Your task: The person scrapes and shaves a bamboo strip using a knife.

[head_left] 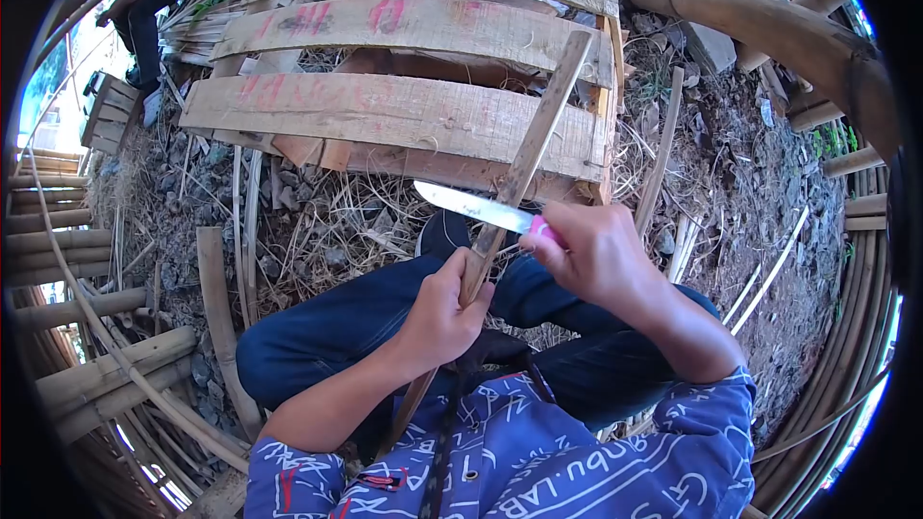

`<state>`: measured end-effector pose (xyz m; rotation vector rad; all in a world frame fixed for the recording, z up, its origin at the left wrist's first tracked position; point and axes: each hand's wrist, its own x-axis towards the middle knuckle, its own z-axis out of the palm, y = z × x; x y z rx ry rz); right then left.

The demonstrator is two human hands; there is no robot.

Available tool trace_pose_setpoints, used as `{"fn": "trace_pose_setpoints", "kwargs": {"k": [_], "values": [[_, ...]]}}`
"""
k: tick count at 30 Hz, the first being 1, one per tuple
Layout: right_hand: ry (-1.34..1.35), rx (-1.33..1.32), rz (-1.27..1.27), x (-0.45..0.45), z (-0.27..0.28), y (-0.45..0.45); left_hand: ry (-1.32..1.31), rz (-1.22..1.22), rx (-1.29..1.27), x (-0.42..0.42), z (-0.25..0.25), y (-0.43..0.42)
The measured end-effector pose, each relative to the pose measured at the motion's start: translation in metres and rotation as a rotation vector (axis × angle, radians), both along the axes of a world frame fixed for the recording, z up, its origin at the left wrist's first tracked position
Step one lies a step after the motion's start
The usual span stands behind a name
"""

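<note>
A long bamboo strip [546, 115] is gripped by the left hand [444, 315], whose fingers are closed around it in front of the seated person's body. The strip is held at a slant: its upper end is seen over the right part of a low platform of wooden slats [404, 24], though whether the slats are touched by it cannot be told, and its lower part is carried down past the left hand toward the printed shirt [538, 461]. A knife [466, 205] is gripped by the right hand [606, 255], with the pink handle [542, 231] enclosed in the closed fist and the blade pointed to the left. The strip is crossed by the blade just above the left hand; whether the edge is pressed into the bamboo cannot be made out. The legs, clad in blue jeans [322, 312], are folded on the ground. Red markings are borne by the pale slats, and thin curled shavings [356, 202] are strewn in front of them. Another strip is laid on the soil to the right [663, 149], and a wider piece of bamboo [219, 303] is placed beside the left knee. Thick bamboo poles [120, 365] are stacked at the left, and near the upper left edge part of another person [144, 34] in dark clothing is seen beside a small slatted crate [112, 115].
</note>
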<state>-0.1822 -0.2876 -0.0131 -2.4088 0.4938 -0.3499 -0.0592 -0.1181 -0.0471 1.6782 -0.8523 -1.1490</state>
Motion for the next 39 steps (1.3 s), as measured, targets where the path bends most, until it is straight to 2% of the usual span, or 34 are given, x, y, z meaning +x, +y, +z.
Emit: {"fn": "trace_pose_setpoints", "kwargs": {"k": [3, 8, 13, 15, 16, 18, 20, 22, 24, 34, 37, 39], "values": [[0.053, -0.150, 0.059, 0.001, -0.005, 0.004, 0.016, 0.003, -0.010, 0.003, 0.001, -0.001], [0.048, -0.157, 0.069, 0.003, -0.008, 0.000, -0.106, -0.005, -0.048, 0.003, 0.004, 0.000], [0.026, -0.194, 0.065, 0.005, -0.009, -0.004, -0.100, -0.023, -0.046, 0.005, 0.010, -0.002], [-0.013, -0.264, -0.168, 0.004, -0.013, -0.015, -0.077, -0.025, -0.048, 0.000, 0.009, 0.000], [0.056, -0.266, -0.314, 0.003, -0.012, -0.033, -0.054, -0.037, -0.039, -0.008, 0.006, 0.005], [0.022, -0.216, -0.299, -0.002, -0.003, -0.055, -0.035, -0.044, -0.034, -0.011, 0.006, 0.005], [0.014, -0.352, -0.288, -0.004, -0.002, -0.059, -0.001, -0.075, 0.022, -0.010, 0.011, 0.002], [0.016, -0.342, -0.304, -0.007, -0.002, -0.065, 0.002, -0.085, 0.015, -0.011, 0.012, 0.002], [0.034, -0.217, -0.460, -0.009, -0.004, -0.080, 0.010, -0.079, -0.001, -0.014, 0.011, 0.003], [-0.005, -0.205, -0.479, -0.022, -0.008, -0.103, 0.020, -0.079, 0.037, -0.015, 0.006, 0.000], [0.005, -0.139, -0.644, -0.034, -0.016, -0.125, 0.046, -0.071, 0.001, -0.018, 0.008, 0.002], [-0.046, -0.147, -0.638, -0.044, -0.020, -0.130, 0.046, -0.072, -0.036, -0.016, 0.007, 0.000]]}}
